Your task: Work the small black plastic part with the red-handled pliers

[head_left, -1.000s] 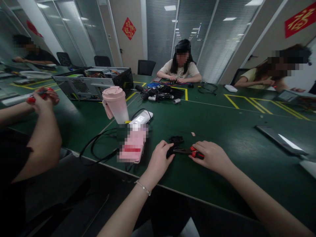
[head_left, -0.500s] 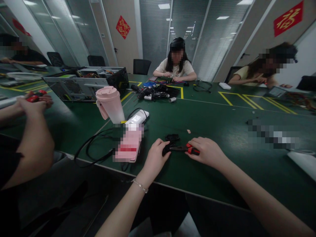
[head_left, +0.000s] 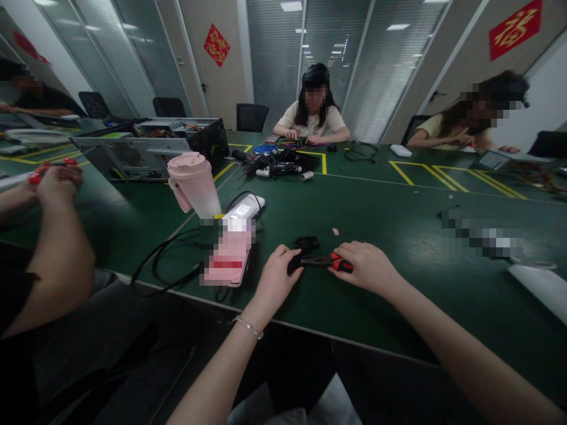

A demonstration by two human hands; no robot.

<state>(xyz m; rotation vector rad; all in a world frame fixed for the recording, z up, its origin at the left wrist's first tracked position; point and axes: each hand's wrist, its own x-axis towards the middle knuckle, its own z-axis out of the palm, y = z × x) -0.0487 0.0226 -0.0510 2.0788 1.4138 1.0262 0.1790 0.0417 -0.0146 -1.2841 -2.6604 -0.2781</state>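
Note:
My right hand [head_left: 361,264] is closed around the red-and-black handles of a pair of long-nose pliers [head_left: 319,260]. Their jaws point left and reach a small black part [head_left: 294,263], which my left hand [head_left: 280,271] pinches between thumb and fingers. What kind of part it is, I cannot make out; the fingers cover some of it. Just behind the jaws, another black piece [head_left: 306,242] lies on the green table [head_left: 381,212]. A small pale scrap [head_left: 335,231] rests farther back, beyond my right hand.
Left of my hands are a pink phone [head_left: 228,260], a white device [head_left: 243,211], a black cable [head_left: 142,268] and a pink cup [head_left: 195,183]. An opened computer case [head_left: 133,156] stands behind. A co-worker's arm [head_left: 62,230] reaches in at left.
The whole view has shifted slightly. My hands, the pliers and the black part hold nearly the same positions relative to each other.

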